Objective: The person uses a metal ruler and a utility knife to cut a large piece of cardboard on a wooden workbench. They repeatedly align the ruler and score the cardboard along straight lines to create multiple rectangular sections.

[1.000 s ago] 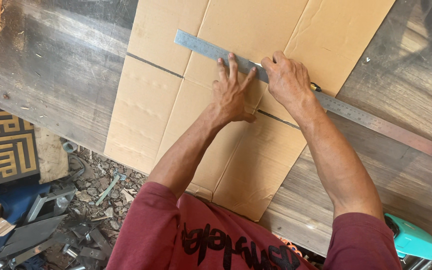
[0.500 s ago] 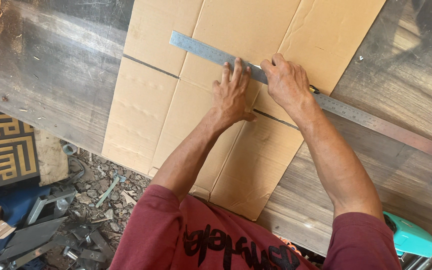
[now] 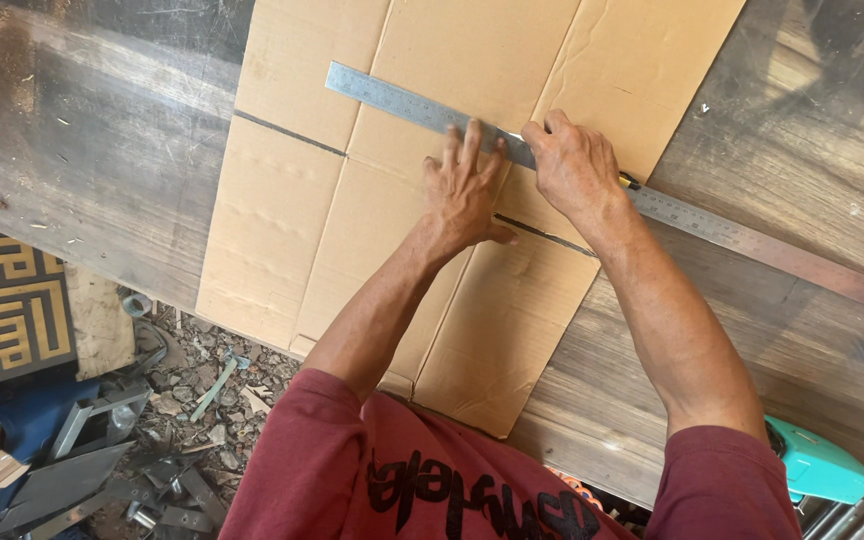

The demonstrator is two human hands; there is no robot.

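pressing flat, the left hand has its fingers spread and laid over the ruler, pinning it to the cardboard; nothing is enclosed in that hand. the right hand is curled closed just beside it, further along the ruler, around a slim tool whose yellow and dark end pokes out at the heel of the hand; whether it is a knife or a marker i cannot tell, as its tip is hidden under the fingers.

the ruler lies diagonally across the cardboard, one end well onto the sheet, the other running off the sheet's edge onto the wooden table. the cardboard is a flattened box lying on that table, its near corner overhanging the table edge. a dark slit between flaps runs just below the ruler, near the left thumb.

judging by the pose, a straight line is being drawn or cut along the ruler's edge. the next stroke would call for steady downward pressure from the left hand so the ruler does not slip, with the tool kept tight against the edge.

below the table, beside the cardboard's overhang, metal scraps litter the floor.
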